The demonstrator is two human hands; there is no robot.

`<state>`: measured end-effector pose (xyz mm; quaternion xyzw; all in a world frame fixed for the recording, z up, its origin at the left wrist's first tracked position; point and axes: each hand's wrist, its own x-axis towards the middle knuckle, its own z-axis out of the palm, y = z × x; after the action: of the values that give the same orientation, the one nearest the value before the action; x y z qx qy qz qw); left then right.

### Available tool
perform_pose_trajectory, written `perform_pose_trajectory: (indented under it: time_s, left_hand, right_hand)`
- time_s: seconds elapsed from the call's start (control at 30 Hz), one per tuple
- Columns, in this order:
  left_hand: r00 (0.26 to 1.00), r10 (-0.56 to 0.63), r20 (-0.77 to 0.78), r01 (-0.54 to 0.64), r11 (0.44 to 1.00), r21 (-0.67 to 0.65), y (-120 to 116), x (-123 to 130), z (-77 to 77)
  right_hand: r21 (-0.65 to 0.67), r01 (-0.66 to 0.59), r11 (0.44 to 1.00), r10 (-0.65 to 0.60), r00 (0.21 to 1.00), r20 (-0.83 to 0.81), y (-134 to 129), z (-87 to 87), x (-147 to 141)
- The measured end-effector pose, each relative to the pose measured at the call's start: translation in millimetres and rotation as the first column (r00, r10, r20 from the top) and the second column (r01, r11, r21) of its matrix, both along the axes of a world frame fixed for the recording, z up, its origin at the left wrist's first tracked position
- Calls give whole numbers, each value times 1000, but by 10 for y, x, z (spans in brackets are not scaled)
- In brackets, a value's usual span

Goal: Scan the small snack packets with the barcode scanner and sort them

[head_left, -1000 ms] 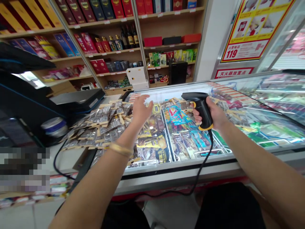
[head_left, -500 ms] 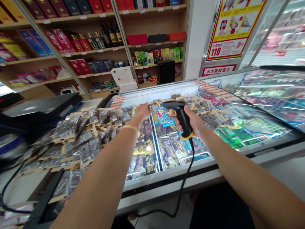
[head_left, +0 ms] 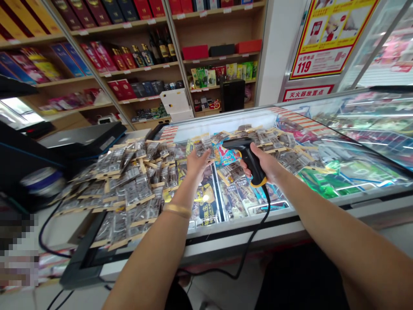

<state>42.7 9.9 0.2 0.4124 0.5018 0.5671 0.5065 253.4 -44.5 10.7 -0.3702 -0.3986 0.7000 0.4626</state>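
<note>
Shelves [head_left: 206, 34] stand behind our glass-topped freezer [head_left: 280, 232]. Above it, our right hand [head_left: 269, 165] clamps the scanner [head_left: 253, 165], nose pointing left toward our left hand [head_left: 196, 168], handle slanting down rightward; whether the left grips a packet [head_left: 204, 144], we cannot tell.

Left arm [head_left: 155, 254] and right arm [head_left: 329, 226] stretch forward; left hand [head_left: 195, 165] holds thumb [head_left: 205, 156] apart, right hand [head_left: 266, 163] curls, thumb uppermost.

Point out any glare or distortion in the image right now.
Head view: glare spot below the left hand; head view: white streaks at right, probably reflections; head view: shelves slant at upper left, probably wide-lens distortion; head view: scanner fairly sharp.
</note>
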Motion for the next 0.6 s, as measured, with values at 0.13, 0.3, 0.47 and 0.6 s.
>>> perform_pose_trajectory:
  time_s: [0.13,0.3,0.47,0.6]
  left_hand:
    - [999,-1,43,0,1000,16,-39,-25,-35]
    - [997,-27,74,27,1000,-4,-23,-39,-51]
    - [998,-10,60,12,999,-36,-8,-26,-35]
    - [999,13,33,-11,999,-43,-10,-13,-18]
  right_hand:
    - [13,-67,998,67,998,19,-23,-3,13]
    - [-12,-100,995,101,995,20,-45,9,12]
    - [-15,-128,992,128,991,33,-57,20,8]
    - [-21,-142,990,143,988,58,-61,13,13]
